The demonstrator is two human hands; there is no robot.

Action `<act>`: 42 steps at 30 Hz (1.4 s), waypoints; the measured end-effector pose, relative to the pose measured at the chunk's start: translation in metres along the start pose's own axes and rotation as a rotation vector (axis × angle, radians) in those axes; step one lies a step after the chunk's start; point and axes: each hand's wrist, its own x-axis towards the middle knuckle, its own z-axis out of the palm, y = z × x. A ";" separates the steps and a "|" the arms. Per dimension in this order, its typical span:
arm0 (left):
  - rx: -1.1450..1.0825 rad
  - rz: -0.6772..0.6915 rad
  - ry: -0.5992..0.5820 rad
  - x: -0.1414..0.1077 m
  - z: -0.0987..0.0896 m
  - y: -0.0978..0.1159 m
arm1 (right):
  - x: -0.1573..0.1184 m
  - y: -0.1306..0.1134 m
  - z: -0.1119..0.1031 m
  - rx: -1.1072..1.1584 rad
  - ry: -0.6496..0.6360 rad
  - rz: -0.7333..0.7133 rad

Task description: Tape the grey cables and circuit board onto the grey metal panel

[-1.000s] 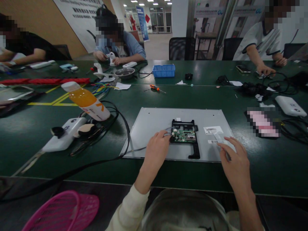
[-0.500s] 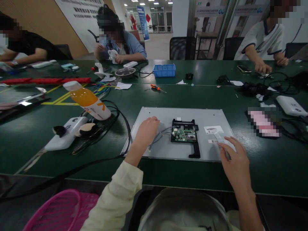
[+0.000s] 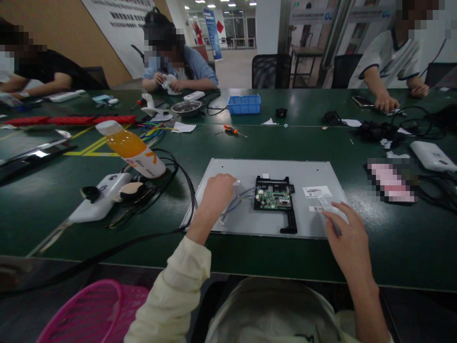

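A flat grey panel (image 3: pixel 246 169) lies on the green table. On its middle sits a black frame (image 3: pixel 292 220) holding a green circuit board (image 3: pixel 273 200), from which thin grey cables (image 3: pixel 237 202) run left. My left hand (image 3: pixel 217 193) is closed over the panel's left part, beside the cable ends; a small clear piece shows at its fingertips, too small to name. Over the panel's right edge, my right hand (image 3: pixel 348 233) has thumb and index finger apart, near a clear strip (image 3: pixel 325 202) and a white label (image 3: pixel 317 191).
An orange drink bottle (image 3: pixel 132 150), a white power bank (image 3: pixel 102 197) and black cables stand or lie left. Farther back are an orange screwdriver (image 3: pixel 231 129) and a blue basket (image 3: pixel 244 105). A pink phone (image 3: pixel 392 182) lies right. Three people sit across the table.
My left hand has shifted slightly left over the panel. My right hand is nearly unchanged. At the far left, another person's hand has left the dark device.
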 end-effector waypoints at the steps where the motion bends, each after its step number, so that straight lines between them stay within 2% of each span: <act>1: -0.014 -0.006 -0.001 0.000 0.000 0.000 | 0.000 0.000 0.000 0.000 -0.004 0.003; 5: -0.096 -0.029 0.007 0.007 -0.005 0.003 | 0.000 0.000 0.000 0.003 -0.010 0.009; 9: -0.213 -0.007 0.012 0.031 -0.008 0.018 | 0.000 -0.001 0.001 -0.001 -0.010 0.011; 14: -0.315 0.014 -0.037 0.072 0.007 0.049 | -0.001 0.001 0.001 0.001 -0.009 0.002; 18: -0.369 0.030 -0.092 0.091 0.020 0.064 | -0.001 0.000 0.000 0.000 -0.012 0.001; 29: -0.540 0.053 -0.133 0.103 0.025 0.066 | 0.001 -0.004 -0.002 0.005 -0.008 0.002; 42: -0.545 0.031 -0.102 0.118 0.033 0.064 | 0.001 -0.003 -0.001 0.021 0.002 -0.008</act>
